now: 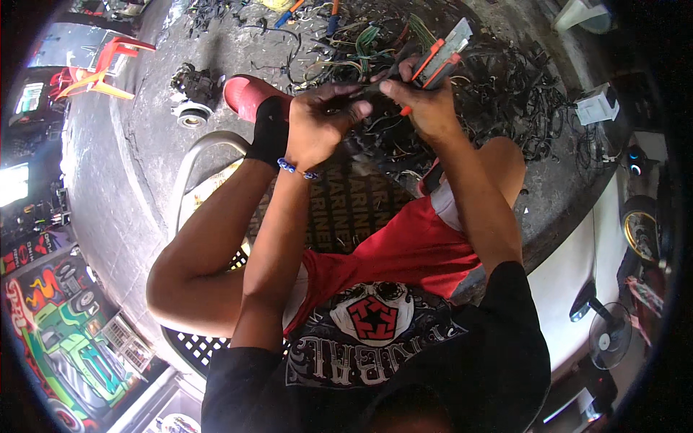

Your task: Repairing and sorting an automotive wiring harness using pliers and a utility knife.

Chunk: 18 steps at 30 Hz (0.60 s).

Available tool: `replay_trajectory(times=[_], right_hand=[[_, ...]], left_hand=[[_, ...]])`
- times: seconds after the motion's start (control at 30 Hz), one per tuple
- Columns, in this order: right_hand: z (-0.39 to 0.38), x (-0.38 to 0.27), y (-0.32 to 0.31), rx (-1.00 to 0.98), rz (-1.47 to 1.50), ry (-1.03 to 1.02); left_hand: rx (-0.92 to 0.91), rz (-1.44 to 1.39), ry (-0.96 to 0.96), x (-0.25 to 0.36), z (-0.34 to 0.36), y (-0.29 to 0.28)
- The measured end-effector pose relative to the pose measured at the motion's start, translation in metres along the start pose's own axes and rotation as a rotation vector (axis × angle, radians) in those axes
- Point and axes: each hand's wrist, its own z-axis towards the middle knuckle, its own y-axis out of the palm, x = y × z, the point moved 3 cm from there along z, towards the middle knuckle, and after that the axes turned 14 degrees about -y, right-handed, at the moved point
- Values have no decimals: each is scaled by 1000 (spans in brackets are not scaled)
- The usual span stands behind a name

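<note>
My left hand (pixel 321 119), with a beaded bracelet at the wrist, has its fingers curled around a dark piece (pixel 350 94), apparently wiring, partly hidden and blurred. My right hand (pixel 422 105) grips flat silver-and-orange tools (pixel 449 49), too bunched to identify exactly, and its thumb is at the same dark piece beside my left fingers. Beneath and beyond both hands lies a tangle of black cables (pixel 527 108), with bundles of green wires (pixel 368 40) at the top.
A metal machine part (pixel 193 90) stands left of my red shoe (pixel 242 94). A curved metal chair frame (pixel 189 162) is by my leg. A red chair (pixel 112 58) is at the upper left, a white box (pixel 596 106) at the right, and a fan (pixel 606 332) lower right.
</note>
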Motion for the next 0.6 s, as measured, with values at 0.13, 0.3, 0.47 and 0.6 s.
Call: replay_trajectory(times=[0.13, 0.3, 0.47, 0.6], right_hand=[[-3, -5, 16, 95, 195, 98], [-11, 4, 21, 381, 555, 419], [-13, 1, 22, 320, 650, 448], [-13, 4, 25, 167, 610, 345]], left_hand=[[213, 104, 97, -6, -2, 2], [348, 68, 419, -11, 0, 17], [307, -189, -62, -13, 5, 9], [169, -59, -54, -25, 16, -8]])
